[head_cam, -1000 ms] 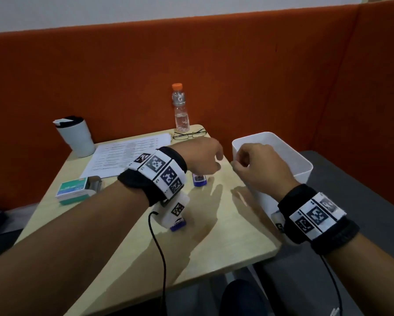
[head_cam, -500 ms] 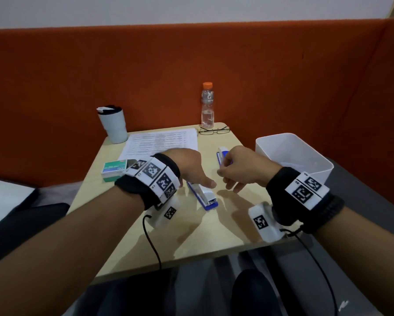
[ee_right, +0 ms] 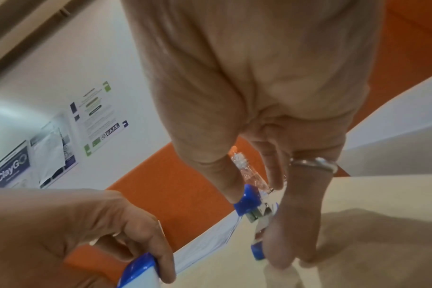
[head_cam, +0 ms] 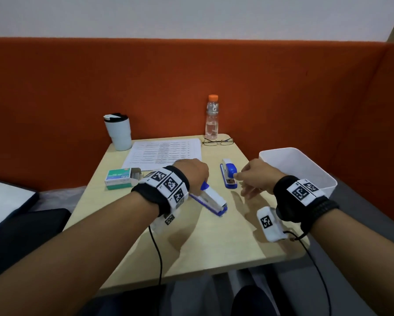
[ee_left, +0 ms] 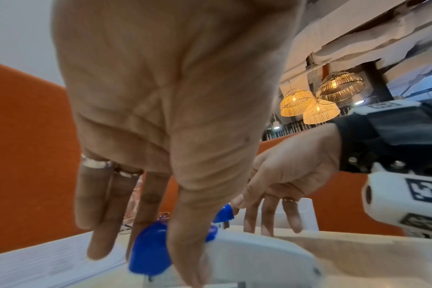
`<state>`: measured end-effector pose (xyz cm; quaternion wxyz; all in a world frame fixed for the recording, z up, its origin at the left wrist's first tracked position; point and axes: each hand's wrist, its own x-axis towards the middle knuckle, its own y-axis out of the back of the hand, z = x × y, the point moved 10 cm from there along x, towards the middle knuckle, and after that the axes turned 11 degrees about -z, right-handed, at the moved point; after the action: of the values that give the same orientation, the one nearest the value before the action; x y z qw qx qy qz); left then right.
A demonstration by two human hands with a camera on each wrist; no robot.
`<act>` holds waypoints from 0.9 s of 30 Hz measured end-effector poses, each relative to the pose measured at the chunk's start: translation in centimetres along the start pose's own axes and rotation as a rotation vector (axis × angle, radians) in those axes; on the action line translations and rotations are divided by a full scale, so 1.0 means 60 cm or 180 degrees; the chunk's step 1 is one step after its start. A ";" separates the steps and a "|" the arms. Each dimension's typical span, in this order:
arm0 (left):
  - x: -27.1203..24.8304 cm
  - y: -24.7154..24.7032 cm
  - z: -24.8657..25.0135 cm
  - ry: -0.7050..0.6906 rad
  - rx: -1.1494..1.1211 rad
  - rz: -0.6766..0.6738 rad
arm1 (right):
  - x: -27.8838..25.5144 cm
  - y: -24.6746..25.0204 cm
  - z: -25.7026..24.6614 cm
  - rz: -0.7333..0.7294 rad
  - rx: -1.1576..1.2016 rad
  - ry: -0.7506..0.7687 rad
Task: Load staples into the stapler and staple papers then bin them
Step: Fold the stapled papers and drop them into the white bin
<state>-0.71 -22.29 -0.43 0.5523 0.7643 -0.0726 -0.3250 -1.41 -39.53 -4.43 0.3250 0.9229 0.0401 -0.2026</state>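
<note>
Two blue-and-white staplers lie on the wooden table (head_cam: 214,242). My left hand (head_cam: 191,172) pinches the blue rear end of the near stapler (head_cam: 214,200) between thumb (ee_left: 185,243) and forefinger; its nose points toward me. The far stapler (head_cam: 228,175) lies just right of it, and my right hand (head_cam: 257,176) holds its blue rear cap (ee_right: 249,196) between the thumb and the straighter fingers alongside. A green staple box (head_cam: 119,179) sits left of my left wrist. Printed papers (head_cam: 166,151) lie behind the hands. The white bin (head_cam: 298,169) stands at the right.
A white tumbler (head_cam: 118,131) stands at the table's back left corner, a clear bottle with an orange cap (head_cam: 212,119) at the back edge, and glasses (head_cam: 217,141) lie in front of it. An orange padded bench back runs behind. A dark bag lies at left.
My right hand came away from the bin's rim, moved left and took hold of the far stapler. The left hand stays on the near stapler. My head has tilted, so the view shifted.
</note>
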 end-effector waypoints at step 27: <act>0.072 -0.001 -0.013 0.0064 -0.0743 -0.0211 | 0.031 0.010 -0.053 0.0369 -0.0903 0.0630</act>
<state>3.10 -23.70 -2.14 0.6271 0.7000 -0.0034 -0.3416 1.51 -38.13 -2.59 0.4575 0.8840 0.0469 -0.0840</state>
